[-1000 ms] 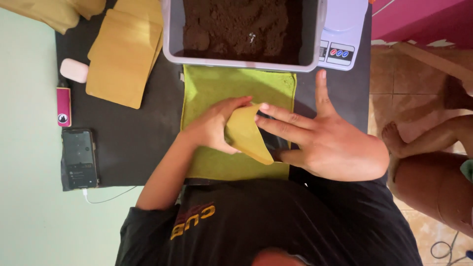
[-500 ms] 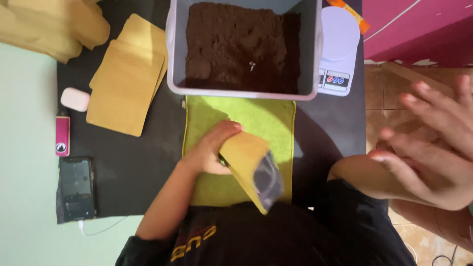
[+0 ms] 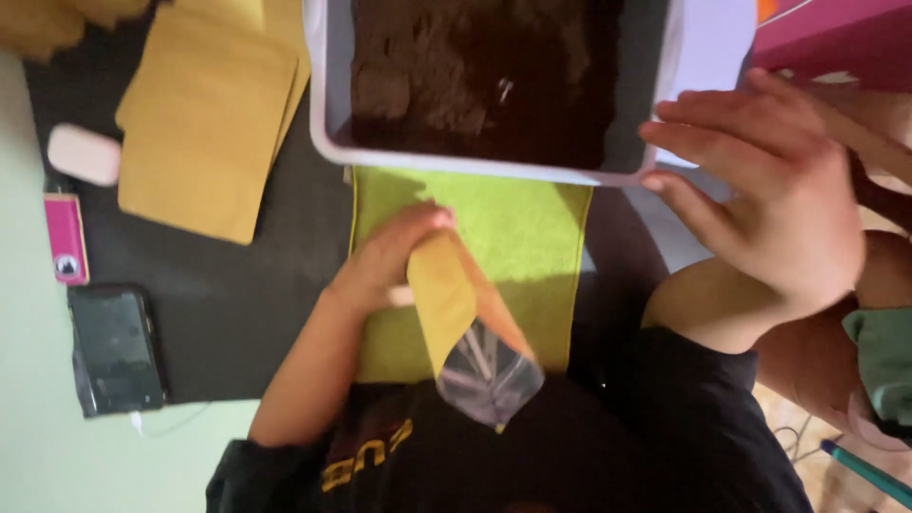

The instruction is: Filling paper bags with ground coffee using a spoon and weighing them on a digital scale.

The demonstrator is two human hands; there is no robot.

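Pouch, mustard-yellow paper with a clear window at its lower end (image 3: 465,328): pinched at its upper edge by the fingers of the left hand (image 3: 385,261), tilted, held over the lime-green cloth (image 3: 518,233) in front of the person's dark shirt.

Right hand (image 3: 769,195): fingers spread and loose, gripping nothing; fingertips at the right corner of the white rectangular tray of dark brown powder (image 3: 489,169), whether touching cannot be told.

Surroundings: tray sits at the far edge of the green cloth, over a white scale (image 3: 712,47) that it largely hides. Stack of flat mustard-yellow pouches (image 3: 204,142) on the black mat (image 3: 266,285), well left of the tray. Pale pink oval case (image 3: 84,154), magenta rectangular card (image 3: 65,237) and black phone (image 3: 116,350) in a column along the mat's left edge. Bare knee of another person (image 3: 879,275) at the right border.

Changes from half a second earlier: right hand, then raised out to the right, is now lowered to the tray corner; pouch remains in the left hand, its window end hanging lower and nearer the shirt.
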